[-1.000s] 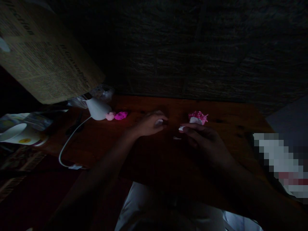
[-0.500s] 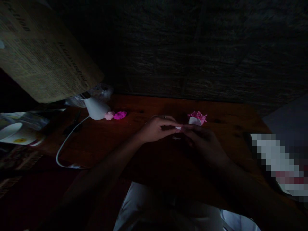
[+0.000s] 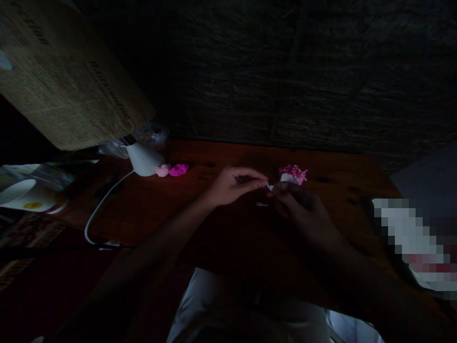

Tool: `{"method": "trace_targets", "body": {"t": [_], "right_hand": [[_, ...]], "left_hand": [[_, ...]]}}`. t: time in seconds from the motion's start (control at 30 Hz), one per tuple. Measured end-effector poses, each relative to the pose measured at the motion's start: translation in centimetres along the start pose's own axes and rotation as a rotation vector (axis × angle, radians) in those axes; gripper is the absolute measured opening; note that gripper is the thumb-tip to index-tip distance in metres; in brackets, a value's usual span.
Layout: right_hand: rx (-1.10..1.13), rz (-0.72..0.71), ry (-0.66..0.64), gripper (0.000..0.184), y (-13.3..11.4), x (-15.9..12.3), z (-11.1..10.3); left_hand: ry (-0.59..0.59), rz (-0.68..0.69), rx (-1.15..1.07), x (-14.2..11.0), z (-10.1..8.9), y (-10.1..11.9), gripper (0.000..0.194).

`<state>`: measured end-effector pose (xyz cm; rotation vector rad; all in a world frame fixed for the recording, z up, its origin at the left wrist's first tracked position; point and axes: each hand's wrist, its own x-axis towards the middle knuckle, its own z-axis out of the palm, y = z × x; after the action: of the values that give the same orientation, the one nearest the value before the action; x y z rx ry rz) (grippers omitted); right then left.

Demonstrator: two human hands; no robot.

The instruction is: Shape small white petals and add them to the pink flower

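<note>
The scene is very dark. My left hand [image 3: 233, 185] and my right hand [image 3: 300, 205] meet over a brown wooden table [image 3: 214, 214]. Both pinch a tiny white piece [image 3: 270, 186] between their fingertips. A second small white scrap [image 3: 262, 204] lies on the table just below them. Right behind my right hand sits a pink and white paper flower [image 3: 293, 174]. Farther left lie two small pink lumps [image 3: 173, 170].
A white lamp base [image 3: 144, 159] with a white cable [image 3: 98, 209] stands at the back left. A printed newspaper sheet [image 3: 67, 90] hangs above it. A white cup [image 3: 24, 197] sits at the far left. A dark wall rises behind the table.
My left hand moved right from the table to meet my right hand, and its fingertips now pinch the white piece held there. My right hand barely shifted.
</note>
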<state>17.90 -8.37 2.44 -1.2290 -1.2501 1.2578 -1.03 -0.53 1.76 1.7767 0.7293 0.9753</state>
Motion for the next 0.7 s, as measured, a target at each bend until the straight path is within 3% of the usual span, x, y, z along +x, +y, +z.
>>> {"method": "trace_targets", "body": {"t": [0.13, 0.2, 0.4, 0.7], "right_hand": [[0.044, -0.001, 0.025, 0.029, 0.1, -0.1, -0.2], [0.073, -0.004, 0.026, 0.029, 0.2, -0.1, -0.2], [0.134, -0.029, 0.029, 0.028, 0.7, -0.1, -0.2], [0.094, 0.003, 0.029, 0.031, 0.6, -0.1, -0.3]], "left_hand": [[0.184, -0.039, 0.049, 0.6, -1.6, -0.5, 0.035], [0.210, -0.006, 0.139, 0.8, -2.9, -0.7, 0.031], [-0.055, -0.045, 0.464, 0.6, -5.6, -1.1, 0.018], [-0.272, -0.031, 0.681, 0.5, -6.2, -1.6, 0.018]]}}
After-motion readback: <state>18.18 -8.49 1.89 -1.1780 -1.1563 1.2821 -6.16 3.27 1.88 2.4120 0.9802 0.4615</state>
